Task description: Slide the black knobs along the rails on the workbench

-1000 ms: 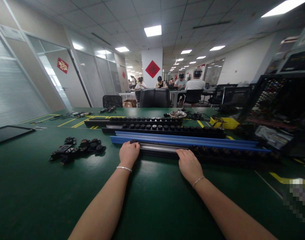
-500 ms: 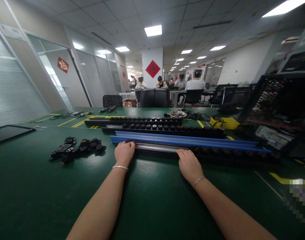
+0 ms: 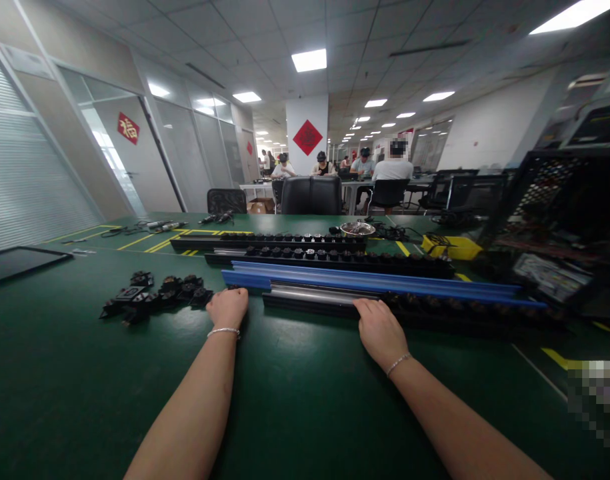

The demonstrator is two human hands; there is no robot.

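My left hand (image 3: pixel 227 307) is closed just past the left end of a long black rail (image 3: pixel 305 308), between it and a group of small black parts (image 3: pixel 135 303). What its curled fingers hold, if anything, is hidden. Bent fingers of my right hand (image 3: pixel 382 330) grip the front edge of the same rail near its middle. A bare silvery channel (image 3: pixel 325 295) shows to the left of that hand. To its right, a row of dark round-topped parts (image 3: pixel 435 303) sits in the rail. Directly behind lies a blue rail (image 3: pixel 375 279).
Two more black rails with parts in them (image 3: pixel 329 257) (image 3: pixel 269 244) lie farther back. Beyond them are a metal dish (image 3: pixel 357 229) and a yellow bin (image 3: pixel 452 248). A dark flat panel (image 3: pixel 25 265) lies far left, equipment (image 3: pixel 549 233) stands right. Several people sit in the background.
My left hand has moved left, off the rail's end toward the loose black parts. The black piece seen under its fingers at the rail no longer shows there. My right hand stays on the rail.
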